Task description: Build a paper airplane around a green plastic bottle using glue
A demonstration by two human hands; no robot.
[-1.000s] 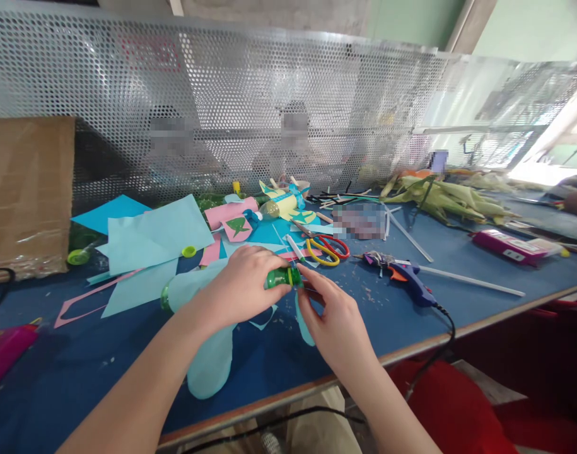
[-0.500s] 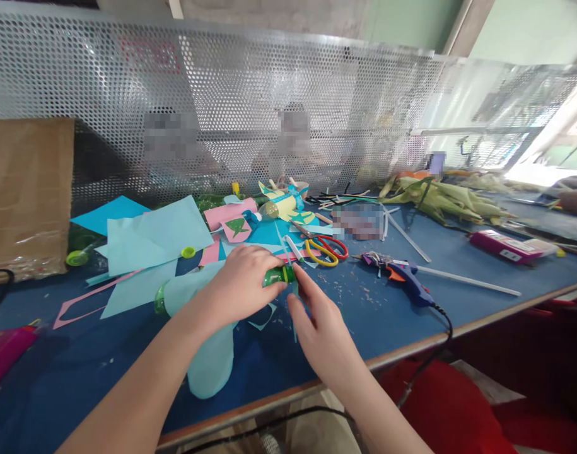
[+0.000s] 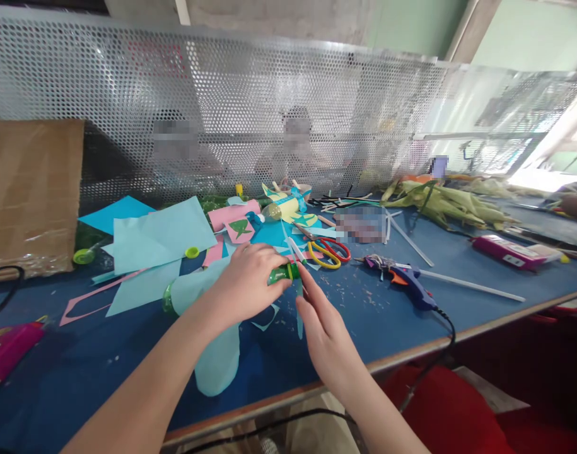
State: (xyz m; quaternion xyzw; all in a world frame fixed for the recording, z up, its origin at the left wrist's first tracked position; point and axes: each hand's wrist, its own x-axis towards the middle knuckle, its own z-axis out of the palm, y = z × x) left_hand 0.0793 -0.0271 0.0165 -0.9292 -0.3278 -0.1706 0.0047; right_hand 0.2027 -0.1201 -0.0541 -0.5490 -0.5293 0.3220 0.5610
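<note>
Loose light-blue sheets (image 3: 160, 236) are seen lying at left on the blue table (image 3: 458, 284). A green bottle (image 3: 282, 273), wrapped in blue paper, is laid on its side mid-table. Its neck is gripped by the left hand (image 3: 248, 280), fingers curled closed. Just beside the neck, a thin paper strip (image 3: 299, 312) is pinched by the right hand (image 3: 328, 337). Scissors (image 3: 328, 251) and a glue gun (image 3: 406, 280) are noted further right.

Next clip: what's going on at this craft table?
A person works at a blue table littered with paper scraps. Their left hand grips a green plastic bottle wrapped in light blue paper, which lies on its side, near the neck. Their right hand appears to pinch a thin light blue paper strip beside the bottle's mouth. Beyond lie red and yellow scissors and a blue glue gun, untouched.
</note>
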